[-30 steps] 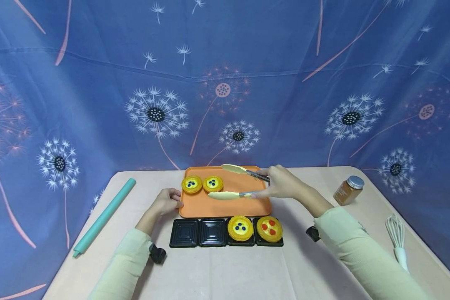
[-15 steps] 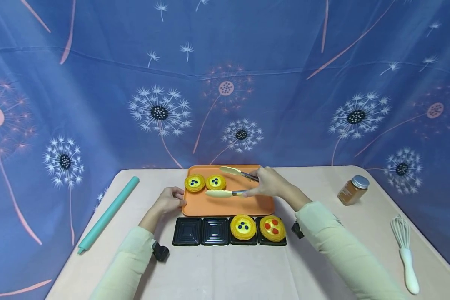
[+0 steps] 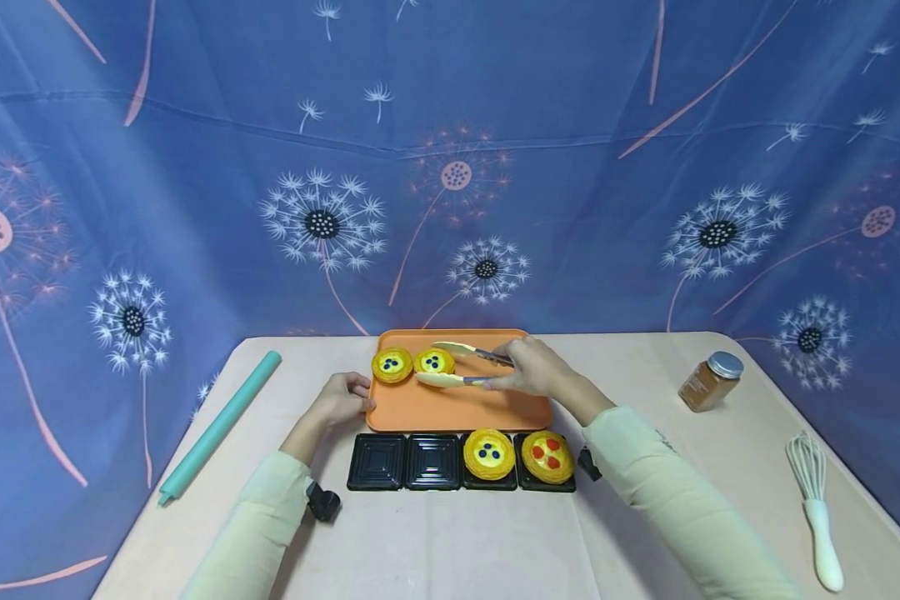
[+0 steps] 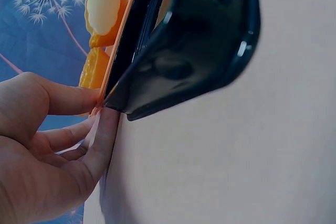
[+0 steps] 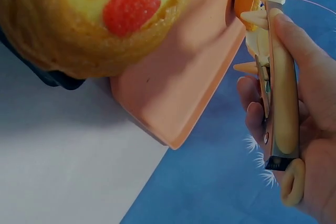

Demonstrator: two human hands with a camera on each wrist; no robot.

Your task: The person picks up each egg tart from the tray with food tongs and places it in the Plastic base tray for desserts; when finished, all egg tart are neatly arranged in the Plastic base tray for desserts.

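My left hand [image 3: 342,398] pinches the left edge of the orange tray [image 3: 457,414]; in the left wrist view the thumb lies over the rim and fingers beneath. Two egg tarts with blueberries sit at the tray's left end, a left tart [image 3: 392,365] and a right tart [image 3: 434,361]. My right hand [image 3: 532,367] holds food tongs [image 3: 446,380] with cream tips and metal arms. The spread tips reach on either side of the right tart, overlapping its edge in the head view. In the right wrist view, fingers wrap the tongs' handle [image 5: 285,93].
In front of the tray stands a row of black square containers [image 3: 377,462]. The right two hold a blueberry tart [image 3: 489,455] and a strawberry tart [image 3: 547,457]. A teal rolling pin [image 3: 221,427] lies left; a jar [image 3: 710,382] and a whisk [image 3: 816,508] lie right.
The right hand has moved left with the tongs, and their tips have come closer together around the right tart. The left hand stays at the tray's edge. The head view has shifted slightly.
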